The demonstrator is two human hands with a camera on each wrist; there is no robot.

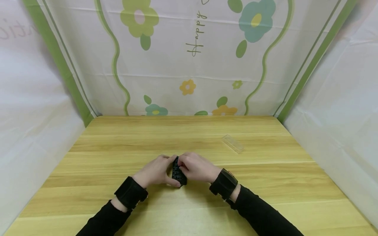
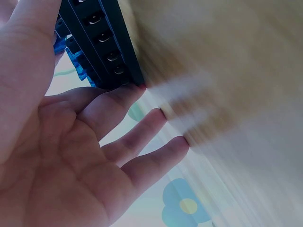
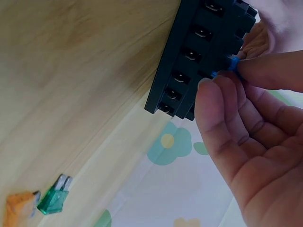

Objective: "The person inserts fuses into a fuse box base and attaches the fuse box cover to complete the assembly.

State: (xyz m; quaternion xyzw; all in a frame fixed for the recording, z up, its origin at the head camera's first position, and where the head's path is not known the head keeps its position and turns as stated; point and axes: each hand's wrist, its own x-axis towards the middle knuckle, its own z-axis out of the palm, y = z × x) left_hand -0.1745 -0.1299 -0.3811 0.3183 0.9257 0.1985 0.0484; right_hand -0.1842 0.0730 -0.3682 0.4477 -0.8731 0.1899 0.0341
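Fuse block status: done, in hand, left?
Apparently done: blue parts show along the fuse block. In hand: left hand holds it; right hand pinches a blue piece there, inserting or removing unclear. Likely left: the loose green fuse and orange piece, then perhaps the clear plastic part on the table, if a cover.

On the table (image 1: 118, 139), between the left hand (image 1: 154, 171) and the right hand (image 1: 198, 167), was the block (image 1: 178, 174). A case (image 1: 232, 144) lay farther back, to the right (two fuses (image 3: 53, 201) also shared the table), and the cloth (image 1: 168, 62) hung behind everything.

Both wrist views crop the black block (image 3: 193, 68) — up top.
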